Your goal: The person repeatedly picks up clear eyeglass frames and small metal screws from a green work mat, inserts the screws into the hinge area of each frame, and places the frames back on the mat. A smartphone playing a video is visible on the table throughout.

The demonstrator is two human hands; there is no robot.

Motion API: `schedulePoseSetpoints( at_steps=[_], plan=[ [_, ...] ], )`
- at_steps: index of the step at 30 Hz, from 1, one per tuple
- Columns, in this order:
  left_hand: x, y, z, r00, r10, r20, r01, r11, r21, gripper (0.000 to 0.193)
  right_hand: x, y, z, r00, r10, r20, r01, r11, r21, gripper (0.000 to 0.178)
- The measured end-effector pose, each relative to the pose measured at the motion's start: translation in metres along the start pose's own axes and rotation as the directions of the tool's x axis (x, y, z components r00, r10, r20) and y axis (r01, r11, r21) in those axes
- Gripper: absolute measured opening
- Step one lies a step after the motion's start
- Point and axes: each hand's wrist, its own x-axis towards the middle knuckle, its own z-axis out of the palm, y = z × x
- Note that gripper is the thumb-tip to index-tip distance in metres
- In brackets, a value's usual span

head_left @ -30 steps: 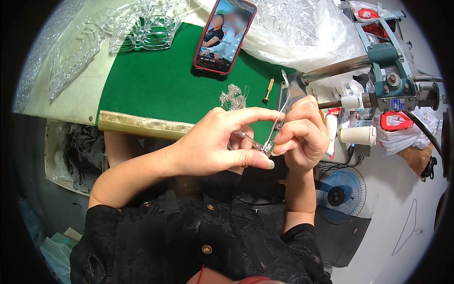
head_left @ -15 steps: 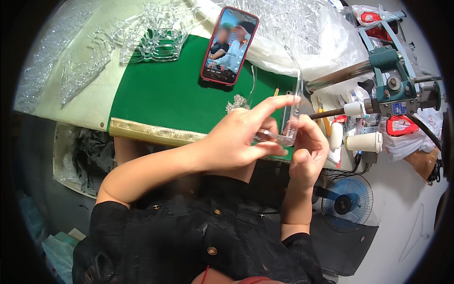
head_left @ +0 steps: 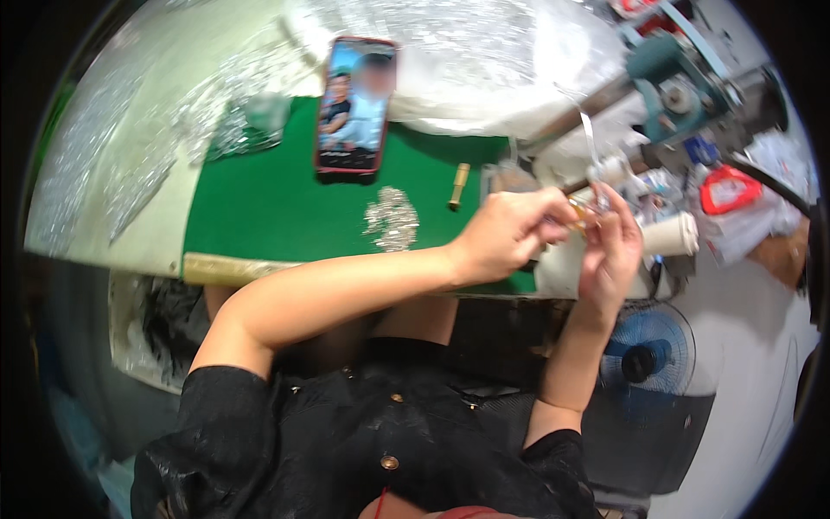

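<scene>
Clear eyeglass frame, blurred: now right of the green mat, both hands having shifted rightward with it. Right hand: pinching the frame. Left hand: fingers curled beside it; whether gripping, we cannot tell. We judge handling unfinished.

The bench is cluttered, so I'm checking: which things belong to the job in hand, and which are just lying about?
Likely in the job:
- clear piece in the right hand
- pile of small metal parts
- brass-coloured tool
- green mat

Likely just lying or standing about:
- phone
- white cup
- fan
</scene>
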Motion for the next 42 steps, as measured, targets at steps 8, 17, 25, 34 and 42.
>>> schedulePoseSetpoints(
  at_steps=[8, 17, 25, 34, 42],
  plan=[
    [0.028, -0.005, 0.020, 0.996, -0.078, -0.046, 0.077, 0.997, -0.022, 0.005, 0.023, -0.002, -0.011, 0.997, -0.053, -0.052, 0.051, 0.998, -0.031, 0.015],
    [0.037, -0.016, 0.030, 0.990, -0.130, -0.052, 0.124, 0.986, -0.111, 0.007, 0.036, 0.005, -0.032, 0.971, -0.201, -0.128, 0.173, 0.964, -0.201, 0.009],
    [0.035, -0.014, 0.025, 0.983, -0.178, -0.046, 0.173, 0.980, -0.096, 0.009, 0.083, -0.130, -0.032, 0.778, -0.627, 0.049, 0.623, 0.779, 0.073, 0.052],
    [0.040, -0.009, 0.028, 0.979, -0.195, -0.056, 0.189, 0.977, -0.100, 0.008, 0.062, -0.110, -0.018, 0.688, -0.663, -0.295, 0.692, 0.722, -0.009, 0.026],
    [0.043, -0.011, 0.027, 0.987, -0.155, -0.044, 0.155, 0.988, -0.006, 0.009, 0.070, -0.133, -0.026, 0.790, -0.592, -0.161, 0.601, 0.800, 0.005, 0.033]
  ],
)
